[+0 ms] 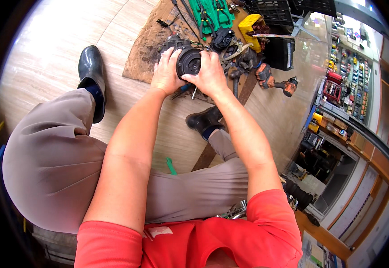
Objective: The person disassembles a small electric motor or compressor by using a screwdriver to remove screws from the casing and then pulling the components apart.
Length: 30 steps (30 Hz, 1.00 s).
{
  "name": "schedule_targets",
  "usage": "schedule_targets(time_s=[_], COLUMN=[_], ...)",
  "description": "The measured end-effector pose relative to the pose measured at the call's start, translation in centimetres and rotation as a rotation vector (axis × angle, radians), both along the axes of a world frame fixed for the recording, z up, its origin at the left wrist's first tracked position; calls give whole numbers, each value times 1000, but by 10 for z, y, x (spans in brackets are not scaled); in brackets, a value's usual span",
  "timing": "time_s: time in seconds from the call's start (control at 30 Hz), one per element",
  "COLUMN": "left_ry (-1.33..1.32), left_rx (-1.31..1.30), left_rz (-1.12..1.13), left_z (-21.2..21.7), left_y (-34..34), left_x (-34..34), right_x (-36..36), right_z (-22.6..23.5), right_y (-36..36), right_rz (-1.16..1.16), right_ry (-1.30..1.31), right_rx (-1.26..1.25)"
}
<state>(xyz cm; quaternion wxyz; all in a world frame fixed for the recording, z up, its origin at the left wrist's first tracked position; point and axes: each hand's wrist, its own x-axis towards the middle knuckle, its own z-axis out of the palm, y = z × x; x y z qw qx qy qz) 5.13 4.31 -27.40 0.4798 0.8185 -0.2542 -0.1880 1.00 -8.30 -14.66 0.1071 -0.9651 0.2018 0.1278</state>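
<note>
A black round machine part with a pulley face [188, 61] sits on a stained cardboard sheet [146, 53] on the floor. My left hand [166, 71] grips its left side, fingers curled over the top edge. My right hand [210, 73] grips its right side, thumb near the pulley face. Both forearms reach down from the lower edge between my knees. A blue-handled tool [182, 89] lies on the floor just under my left hand.
A green tool roll with pliers [211, 15], a yellow case [253, 24], black crates [270, 11], loose metal parts [241, 56] and an orange cordless drill [277, 80] lie beyond. My black shoes [92, 76] [203, 119] flank the work. Shelving stands at right.
</note>
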Motion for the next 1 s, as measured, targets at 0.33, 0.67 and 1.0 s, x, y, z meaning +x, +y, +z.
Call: schedule_targets(time_s=[0.33,0.67,1.0], left_ry=[56,54,78], left_rx=[26,35,-29], left_rz=[-17,-27,-18], left_z=[2,3,1], left_y=[0,1,1], left_x=[1,1,2], right_x=[1,5,3], right_z=[2,6,4], right_y=[2,10,-4], right_rz=[-26,-115,35], right_ry=[-7,24,29], right_rx=[13,12,-6])
